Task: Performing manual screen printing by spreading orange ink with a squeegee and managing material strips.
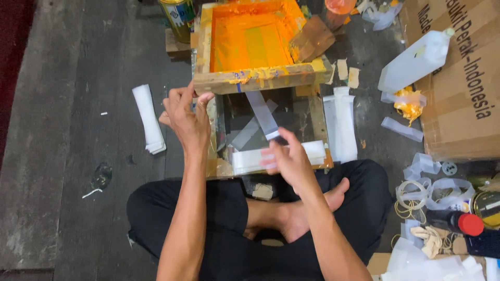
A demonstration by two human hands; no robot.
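Note:
A wooden screen-printing frame [260, 78] with an orange-inked mesh is tilted up in front of me. My left hand [186, 115] grips its near left corner and holds it raised. Under it lies a dark glass base [245, 112] with strips of clear tape. My right hand [286, 158], blurred, hovers over a white plastic strip [247, 158] lying at the front of the base; whether the fingers pinch it I cannot tell. A wooden squeegee [312, 37] leans inside the frame at the right.
One stack of white strips [148, 119] lies left of the base, another [341, 125] to its right. A tin can [178, 18] stands at the back. A white plastic bottle [416, 60] rests on a cardboard box [461, 88]. Rubber bands, a red-capped bottle [461, 222] and scraps lie at right.

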